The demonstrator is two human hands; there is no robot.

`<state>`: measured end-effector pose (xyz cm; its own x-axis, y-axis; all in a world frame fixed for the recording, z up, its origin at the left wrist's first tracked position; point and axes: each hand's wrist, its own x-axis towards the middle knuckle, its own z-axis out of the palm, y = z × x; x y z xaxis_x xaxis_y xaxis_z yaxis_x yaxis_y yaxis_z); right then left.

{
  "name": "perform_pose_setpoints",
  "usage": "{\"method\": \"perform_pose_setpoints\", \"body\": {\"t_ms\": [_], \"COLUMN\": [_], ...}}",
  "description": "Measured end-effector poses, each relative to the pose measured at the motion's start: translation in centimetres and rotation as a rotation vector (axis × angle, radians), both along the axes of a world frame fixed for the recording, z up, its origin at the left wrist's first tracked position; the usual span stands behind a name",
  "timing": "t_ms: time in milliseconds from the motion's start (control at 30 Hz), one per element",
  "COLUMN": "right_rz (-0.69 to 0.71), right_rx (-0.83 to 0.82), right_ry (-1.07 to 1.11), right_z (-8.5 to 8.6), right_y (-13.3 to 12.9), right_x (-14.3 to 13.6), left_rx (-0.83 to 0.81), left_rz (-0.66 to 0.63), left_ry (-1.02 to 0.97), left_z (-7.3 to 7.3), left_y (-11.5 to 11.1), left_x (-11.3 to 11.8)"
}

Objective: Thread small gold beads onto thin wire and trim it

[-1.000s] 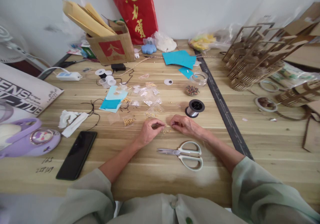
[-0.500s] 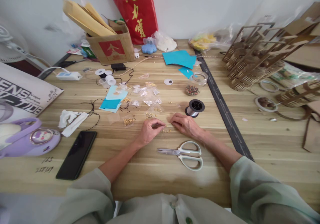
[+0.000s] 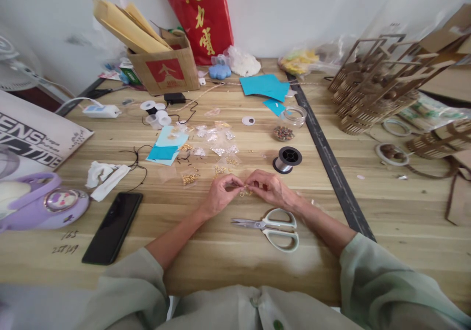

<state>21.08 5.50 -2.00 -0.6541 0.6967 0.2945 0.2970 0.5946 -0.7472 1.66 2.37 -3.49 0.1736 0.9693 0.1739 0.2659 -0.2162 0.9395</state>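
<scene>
My left hand (image 3: 222, 194) is pinched at thumb and forefinger over the middle of the table. Fingertip to fingertip with it, my right hand (image 3: 270, 187) is pinched too. Between them shows a tiny gold-coloured piece, too small to name. Just below the fingertips lie small gold rings (image 3: 242, 193). Scissors (image 3: 272, 226) with pale handles rest nearer my body, blades pointing left. A spool of thin wire (image 3: 287, 160) stands beyond my right hand. Little bags of gold beads (image 3: 190, 178) lie to the left of my left hand.
A black phone (image 3: 112, 228) and a purple bottle (image 3: 47, 202) are at left. Farther back are blue cards (image 3: 265, 86), a jar of beads (image 3: 283, 133) and a cardboard box (image 3: 165, 72). Woven baskets (image 3: 364, 94) stand at right, past a black strip (image 3: 324, 148).
My right hand has moved slightly left, and its fingertips now meet those of my left hand at the tiny gold piece. My left hand has hardly moved.
</scene>
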Motion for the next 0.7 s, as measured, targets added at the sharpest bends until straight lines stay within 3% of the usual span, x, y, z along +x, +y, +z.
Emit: {"method": "perform_pose_setpoints", "body": {"t_ms": [300,700], "right_rz": [0.001,-0.028], "right_rx": [0.081,-0.098], "right_ry": [-0.042,-0.007], "right_z": [0.29,-0.29], "right_y": [-0.31,-0.3], "right_x": [-0.03,-0.2], "left_rx": [0.001,0.097], "left_rz": [-0.015,0.002], "left_ry": [0.0,0.062], "left_z": [0.28,0.78], "left_y": [-0.22,-0.59], "left_x": [0.1,0.24]}}
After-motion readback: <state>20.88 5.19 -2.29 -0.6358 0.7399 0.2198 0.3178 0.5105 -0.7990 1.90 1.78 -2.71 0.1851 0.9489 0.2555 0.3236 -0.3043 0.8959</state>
